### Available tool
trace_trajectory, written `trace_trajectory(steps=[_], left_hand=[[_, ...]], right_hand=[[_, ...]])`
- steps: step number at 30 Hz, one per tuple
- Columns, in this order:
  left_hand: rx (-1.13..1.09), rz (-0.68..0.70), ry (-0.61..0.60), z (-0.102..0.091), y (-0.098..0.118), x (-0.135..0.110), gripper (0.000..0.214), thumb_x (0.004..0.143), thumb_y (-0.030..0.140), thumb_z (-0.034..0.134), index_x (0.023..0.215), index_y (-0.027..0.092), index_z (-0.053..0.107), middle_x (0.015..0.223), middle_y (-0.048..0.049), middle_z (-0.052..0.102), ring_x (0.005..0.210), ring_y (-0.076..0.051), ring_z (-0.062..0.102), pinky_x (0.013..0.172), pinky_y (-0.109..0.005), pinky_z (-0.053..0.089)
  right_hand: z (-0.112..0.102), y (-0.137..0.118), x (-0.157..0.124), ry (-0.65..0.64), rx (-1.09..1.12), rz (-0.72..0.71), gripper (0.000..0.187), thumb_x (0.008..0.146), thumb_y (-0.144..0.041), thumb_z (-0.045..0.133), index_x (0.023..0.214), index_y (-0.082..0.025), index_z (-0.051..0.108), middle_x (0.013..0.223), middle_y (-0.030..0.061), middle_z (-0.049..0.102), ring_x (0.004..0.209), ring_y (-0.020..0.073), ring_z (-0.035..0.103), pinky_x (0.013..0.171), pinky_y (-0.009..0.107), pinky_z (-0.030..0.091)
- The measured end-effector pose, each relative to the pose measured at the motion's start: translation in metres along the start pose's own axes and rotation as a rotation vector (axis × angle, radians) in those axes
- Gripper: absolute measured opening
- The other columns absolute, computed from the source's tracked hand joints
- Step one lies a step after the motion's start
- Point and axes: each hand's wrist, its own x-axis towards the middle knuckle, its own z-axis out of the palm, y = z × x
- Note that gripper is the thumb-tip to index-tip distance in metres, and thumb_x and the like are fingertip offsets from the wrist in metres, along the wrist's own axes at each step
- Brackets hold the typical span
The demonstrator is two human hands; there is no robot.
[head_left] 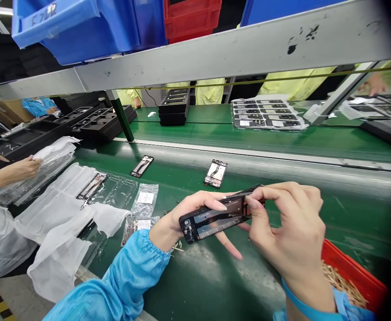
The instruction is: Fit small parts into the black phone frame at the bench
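I hold a black phone frame (212,219) flat over the green belt (195,276). My left hand (178,218) cradles its near end from below, thumb along the top edge. My right hand (291,227) pinches the frame's far end with thumb and forefinger. Two more phone frames lie on the belt beyond: a dark phone frame (142,166) and a light-backed phone frame (215,173).
A red bin (352,274) with small pale parts sits at my right wrist. Plastic bags (144,200) and white foam sheets (65,209) lie left, with another frame (91,186). A co-worker's hands (18,168) are at far left. Black trays (175,106) and a tray of frames (265,115) stand behind the rail.
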Motion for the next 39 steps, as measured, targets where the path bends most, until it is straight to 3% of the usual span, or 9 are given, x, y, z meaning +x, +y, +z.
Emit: trace_trajectory(steps=[4,9,12,15,20,24,27,32,39], left_hand=[[0.039,0.053,0.041,0.002,-0.002,0.001,0.064,0.076,0.025,0.064,0.138,0.013,0.071,0.149,-0.0224,0.065,0.131,-0.048,0.066,0.071,-0.049,0.07],[-0.009,0.091,0.058,0.003,0.003,-0.001,0.069,0.076,0.028,0.059,0.142,0.011,0.068,0.137,-0.0239,0.073,0.132,-0.051,0.066,0.095,-0.079,0.058],[-0.012,0.096,0.077,0.002,0.004,-0.001,0.068,0.075,0.028,0.059,0.14,0.01,0.068,0.132,-0.024,0.075,0.133,-0.051,0.066,0.098,-0.082,0.054],[-0.01,0.098,0.071,0.003,0.003,-0.002,0.067,0.074,0.03,0.061,0.138,0.011,0.069,0.14,-0.024,0.071,0.137,-0.052,0.063,0.094,-0.077,0.059],[0.088,0.15,0.042,0.008,0.003,-0.005,0.055,0.073,0.029,0.067,0.124,0.013,0.078,0.154,-0.0204,0.062,0.143,-0.05,0.058,0.077,-0.049,0.069],[0.206,0.207,0.041,0.009,-0.003,-0.005,0.054,0.068,0.031,0.071,0.117,0.013,0.082,0.162,-0.0176,0.056,0.14,-0.054,0.058,0.08,-0.054,0.069],[0.266,0.247,0.025,0.009,-0.01,-0.005,0.069,0.064,0.031,0.074,0.131,0.015,0.08,0.163,-0.0157,0.056,0.14,-0.056,0.058,0.087,-0.058,0.068],[0.366,0.351,-0.005,0.009,-0.017,-0.007,0.084,0.069,0.027,0.072,0.153,0.023,0.067,0.165,-0.0114,0.056,0.145,-0.048,0.057,0.089,-0.044,0.067],[0.381,0.415,-0.046,0.01,-0.017,-0.005,0.083,0.072,0.021,0.074,0.154,0.026,0.066,0.169,-0.0113,0.05,0.119,-0.035,0.073,0.087,-0.04,0.068]], right_hand=[[0.0,-0.002,0.0,0.01,0.092,0.098,0.009,0.104,-0.018,0.065,0.097,-0.024,0.063,0.092,0.0052,0.065,0.096,0.0257,0.054,0.084,0.043,0.042],[0.002,-0.008,-0.001,0.07,0.096,0.157,0.011,0.104,-0.021,0.069,0.113,-0.025,0.073,0.102,0.007,0.07,0.104,0.027,0.057,0.08,0.041,0.047],[0.003,-0.011,-0.002,0.061,0.05,0.113,0.015,0.103,-0.019,0.071,0.116,-0.024,0.075,0.103,0.0075,0.072,0.102,0.0266,0.058,0.085,0.043,0.047],[0.003,-0.013,-0.002,0.062,0.059,0.093,0.014,0.102,-0.018,0.071,0.115,-0.023,0.074,0.102,0.0076,0.072,0.1,0.0256,0.058,0.085,0.043,0.046],[0.003,-0.014,-0.002,0.099,0.147,0.14,0.008,0.1,-0.018,0.076,0.103,-0.025,0.073,0.097,0.0046,0.071,0.098,0.0238,0.057,0.082,0.04,0.047],[0.005,-0.018,-0.004,0.204,0.145,0.098,0.012,0.1,-0.014,0.074,0.101,-0.025,0.071,0.094,0.004,0.067,0.093,0.0235,0.055,0.082,0.041,0.042],[0.004,-0.022,-0.007,0.252,0.089,0.063,0.011,0.102,-0.014,0.07,0.101,-0.025,0.07,0.094,0.0048,0.065,0.092,0.0244,0.054,0.081,0.041,0.04],[-0.001,-0.024,-0.005,0.236,0.011,-0.031,0.008,0.104,-0.014,0.063,0.1,-0.021,0.063,0.096,0.0065,0.065,0.092,0.0238,0.053,0.082,0.042,0.037],[0.002,-0.016,-0.007,0.166,0.347,0.07,0.01,0.103,-0.013,0.065,0.103,-0.023,0.068,0.097,0.0033,0.058,0.091,0.0193,0.055,0.073,0.033,0.046]])
